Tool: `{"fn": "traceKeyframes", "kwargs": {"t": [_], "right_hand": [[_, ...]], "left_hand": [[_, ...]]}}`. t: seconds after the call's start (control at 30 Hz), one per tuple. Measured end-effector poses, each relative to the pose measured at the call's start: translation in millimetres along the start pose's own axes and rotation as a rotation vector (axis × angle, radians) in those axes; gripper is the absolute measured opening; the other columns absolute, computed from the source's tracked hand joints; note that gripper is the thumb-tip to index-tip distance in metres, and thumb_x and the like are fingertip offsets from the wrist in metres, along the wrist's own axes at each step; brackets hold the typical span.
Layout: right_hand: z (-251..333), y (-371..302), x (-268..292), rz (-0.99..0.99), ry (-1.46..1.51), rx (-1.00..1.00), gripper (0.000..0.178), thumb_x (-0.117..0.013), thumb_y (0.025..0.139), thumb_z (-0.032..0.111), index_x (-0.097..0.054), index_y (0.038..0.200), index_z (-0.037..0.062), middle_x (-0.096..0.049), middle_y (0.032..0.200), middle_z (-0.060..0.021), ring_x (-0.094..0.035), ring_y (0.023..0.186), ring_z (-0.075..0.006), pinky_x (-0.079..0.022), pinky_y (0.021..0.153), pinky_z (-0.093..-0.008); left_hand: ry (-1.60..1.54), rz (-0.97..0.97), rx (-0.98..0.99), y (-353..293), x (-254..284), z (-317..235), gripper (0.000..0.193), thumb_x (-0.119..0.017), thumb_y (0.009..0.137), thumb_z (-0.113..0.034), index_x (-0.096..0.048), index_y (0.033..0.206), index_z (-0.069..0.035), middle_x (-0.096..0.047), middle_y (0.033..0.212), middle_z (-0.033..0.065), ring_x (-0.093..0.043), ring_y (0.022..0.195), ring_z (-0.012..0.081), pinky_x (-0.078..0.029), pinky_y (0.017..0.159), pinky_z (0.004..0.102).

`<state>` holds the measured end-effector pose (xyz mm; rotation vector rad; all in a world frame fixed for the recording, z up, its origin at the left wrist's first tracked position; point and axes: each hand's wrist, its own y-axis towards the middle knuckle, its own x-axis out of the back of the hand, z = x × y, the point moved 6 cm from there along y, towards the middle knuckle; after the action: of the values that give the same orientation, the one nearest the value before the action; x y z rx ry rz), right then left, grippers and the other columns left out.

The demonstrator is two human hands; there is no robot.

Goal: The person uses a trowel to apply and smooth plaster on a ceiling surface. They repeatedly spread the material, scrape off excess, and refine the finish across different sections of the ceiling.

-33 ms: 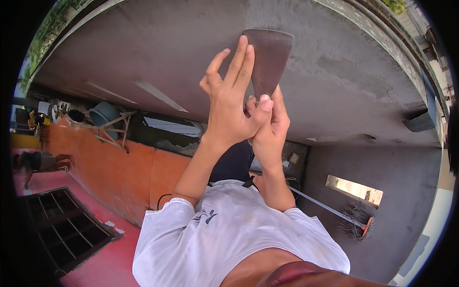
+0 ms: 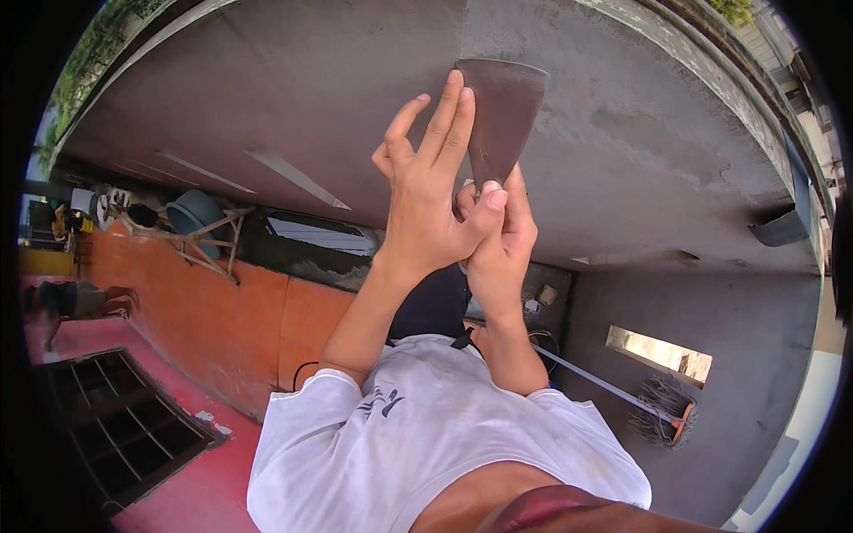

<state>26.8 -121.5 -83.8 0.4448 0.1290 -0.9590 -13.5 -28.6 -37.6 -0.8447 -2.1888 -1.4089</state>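
Observation:
A wide putty knife (image 2: 506, 102) with a dull brown, fan-shaped blade is held up before the grey plastered wall, its broad edge pointing away from me. My right hand (image 2: 502, 253) is closed round its handle, which is mostly hidden by the fingers. On the left side of the blade, the index and middle fingertips of my left hand (image 2: 422, 195) rest along its edge. That hand's thumb lies across the narrow base of the blade, against my right hand. Its remaining fingers are bent and spread outward. Whether the blade touches the wall is hard to tell.
A mop (image 2: 662, 413) with a long pale handle leans at the right, by a narrow wall opening (image 2: 657, 354). At the left are a blue basin (image 2: 194, 218) on a wooden stand (image 2: 222, 240), a barred window (image 2: 124, 417) and another person (image 2: 75, 300).
The putty knife and the fingers on it have shifted very slightly toward me. Both hands keep the same hold.

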Motion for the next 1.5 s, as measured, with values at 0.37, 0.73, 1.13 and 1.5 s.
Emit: {"fn": "traceKeyframes", "kwargs": {"t": [0.37,0.73,1.13,1.5], "right_hand": [[25.0,24.7,-27.3,0.042,0.213,-0.008,0.051,-0.043,0.11,0.026,-0.035,0.156,0.0055,-0.05,0.079,0.0028,-0.042,0.065,-0.0027,-0.032,0.051,-0.0166],[34.9,29.9,-41.1,-0.046,0.304,0.042,0.044,-0.047,0.11,0.028,-0.043,0.148,0.0068,-0.048,0.087,0.0077,-0.044,0.072,-0.0013,-0.041,0.061,-0.0182],[26.2,17.0,-52.1,-0.106,0.336,0.051,0.024,-0.046,0.111,0.025,-0.054,0.126,0.0078,-0.047,0.087,0.0077,-0.045,0.076,-0.0002,-0.042,0.064,-0.0182],[43.7,24.7,-33.0,-0.094,0.421,0.054,0.027,-0.043,0.111,0.027,-0.052,0.127,0.0069,-0.05,0.081,0.0001,-0.044,0.05,-0.0046,-0.038,0.045,-0.0225]], "left_hand": [[0.038,-0.015,-0.095,35.9,25.1,-5.4,0.082,-0.053,0.088,-0.049,-0.039,0.155,-0.003,-0.038,0.162,0.0143,-0.03,0.141,0.0367,-0.018,0.112,0.0475],[0.153,-0.012,-0.186,55.6,49.8,-19.3,0.078,-0.057,0.088,-0.044,-0.042,0.154,-0.004,-0.039,0.162,0.0089,-0.031,0.141,0.0341,-0.018,0.111,0.0472],[0.201,0.036,-0.219,42.6,51.7,-12.3,0.074,-0.058,0.091,-0.049,-0.05,0.148,-0.003,-0.043,0.16,0.0066,-0.028,0.142,0.0315,-0.023,0.102,0.0468],[0.048,-0.09,-0.316,70.0,47.5,-34.3,0.059,-0.045,0.102,-0.035,-0.045,0.151,-0.001,-0.035,0.163,0.0136,-0.021,0.15,0.0332,-0.015,0.114,0.0494]]}}
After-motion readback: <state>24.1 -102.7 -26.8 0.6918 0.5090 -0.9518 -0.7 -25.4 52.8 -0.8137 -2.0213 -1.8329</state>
